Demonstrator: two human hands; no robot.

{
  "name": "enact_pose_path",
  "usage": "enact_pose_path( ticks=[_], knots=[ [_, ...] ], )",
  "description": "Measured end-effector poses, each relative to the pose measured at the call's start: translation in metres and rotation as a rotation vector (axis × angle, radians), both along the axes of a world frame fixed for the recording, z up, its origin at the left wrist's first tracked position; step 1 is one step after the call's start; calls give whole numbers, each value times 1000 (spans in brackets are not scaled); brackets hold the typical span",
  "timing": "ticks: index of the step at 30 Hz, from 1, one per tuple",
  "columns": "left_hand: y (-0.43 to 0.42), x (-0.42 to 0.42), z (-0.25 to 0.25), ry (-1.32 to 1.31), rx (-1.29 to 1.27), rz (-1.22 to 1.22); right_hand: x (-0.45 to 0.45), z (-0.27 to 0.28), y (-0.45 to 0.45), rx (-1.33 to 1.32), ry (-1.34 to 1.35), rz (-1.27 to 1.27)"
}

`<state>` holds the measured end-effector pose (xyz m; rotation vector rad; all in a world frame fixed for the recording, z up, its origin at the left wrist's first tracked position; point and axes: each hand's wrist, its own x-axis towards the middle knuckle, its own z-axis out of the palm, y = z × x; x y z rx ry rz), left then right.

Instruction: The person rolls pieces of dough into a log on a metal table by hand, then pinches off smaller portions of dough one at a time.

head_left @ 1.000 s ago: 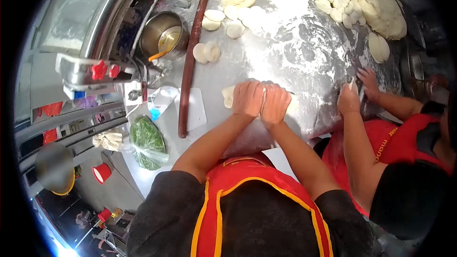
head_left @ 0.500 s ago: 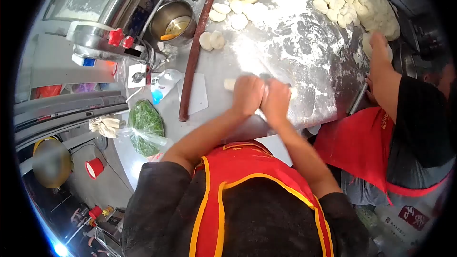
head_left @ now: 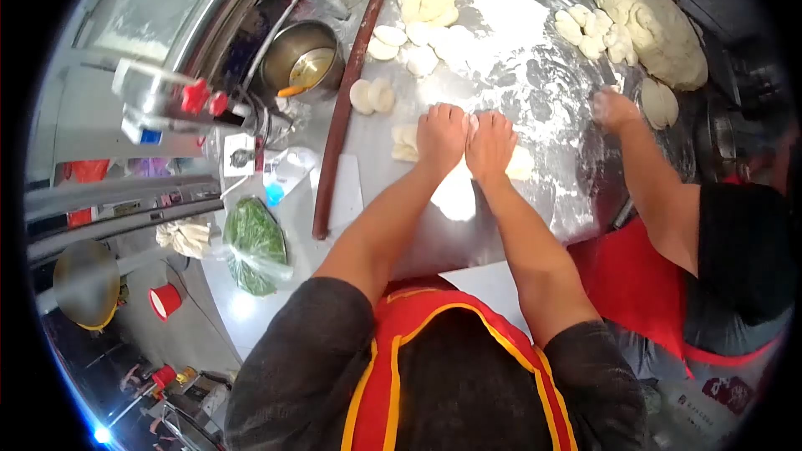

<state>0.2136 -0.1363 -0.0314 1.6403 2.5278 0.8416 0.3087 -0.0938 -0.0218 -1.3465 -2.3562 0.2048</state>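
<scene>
Side by side on the metal table (head_left: 380,238), my left hand (head_left: 443,135) and my right hand (head_left: 491,144) press down on one flattened piece of dough (head_left: 404,142). The dough sticks out past both hands, at the left and at the right. The fingers of each hand are close together and bent over it, and the thumbs nearly meet. The part under my palms is hidden. Left of my hands lie two small dough rounds (head_left: 372,96) and a long dark red rolling pin (head_left: 347,108).
A metal pot (head_left: 302,58) stands beyond the pin, and a bag of greens (head_left: 255,242) sits at the left. More dough pieces (head_left: 428,0) lie at the back. A large dough mass (head_left: 660,33) is at the back right. A co-worker's hand (head_left: 616,110) is at the right.
My hands have moved forward over the dough, from fists to flatter palms. The co-worker's arm has reached to the dough round at the right and moved back left from it.
</scene>
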Motion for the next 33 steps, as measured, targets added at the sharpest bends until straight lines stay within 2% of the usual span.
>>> enact_pose_path(
  ticks=[2, 4, 5, 6, 7, 8, 10, 11, 12, 14, 15, 17, 18, 21, 24, 25, 26, 27, 28, 29, 30, 31, 32, 33],
  knots=[
    [-1, -1, -4, -102, -25, 49, 16, -7, 7, -275, -33, 65],
    [-34, -1, 36, -145, 39, -119, 34, 39, -8, -481, -50, 189],
    [-56, 7, 49, -173, 63, -201, 41, 58, -34, -355, -65, 159],
    [-72, 20, 38, -131, 64, -221, 43, 66, -60, -227, -75, 128],
    [-84, 30, 24, -82, 65, -251, 47, 37, -78, -163, -96, 128],
    [-96, 40, 19, -43, 145, -241, 58, 22, -92, -51, -41, 245],
    [-108, 48, 8, 33, 296, -213, 57, 0, -102, 133, 59, 175],
    [-96, 41, 0, 23, 209, -205, 50, -8, -97, 227, 112, 142],
    [-86, 34, -9, 8, 116, -200, 43, -17, -86, 350, 49, 106],
    [-67, 25, -7, -1, -54, -188, 39, -24, -65, 107, -70, 120],
    [-54, 19, 0, 1, -41, -165, 31, -17, -52, -7, -125, 124],
    [-32, 13, 8, 3, -7, -112, 22, -12, -30, 0, -51, 127],
    [-24, 10, 4, 90, 146, -92, 18, -14, -20, 8, -53, 111],
    [-1, 1, 0, 80, 105, -53, 0, -9, 9, -40, -13, 49],
    [0, 3, 6, -24, -95, 2, 6, -5, 3, -170, -17, 68],
    [-10, 3, 8, -79, -111, -70, 11, -4, 2, -220, -33, 95],
    [-31, 3, 30, -141, -133, -140, 24, 13, -6, -569, 274, 56],
    [-50, 6, 43, -200, -157, -214, 33, 39, -26, -505, 138, 86],
    [-68, 18, 45, -140, -174, -226, 42, 57, -50, -439, 4, 113],
    [-86, 31, 45, -80, -194, -244, 47, 55, -74, -205, 30, 158],
    [-105, 45, 36, -60, -88, -234, 53, 32, -91, 25, 103, 218],
    [-121, 56, 17, -39, 18, -224, 64, 12, -102, -157, -97, 254],
    [-125, 58, 1, -14, 127, -210, 67, -4, -111, -82, -13, 220],
    [-116, 52, -8, 23, 70, -212, 63, -9, -111, -5, 70, 189]
  ],
)
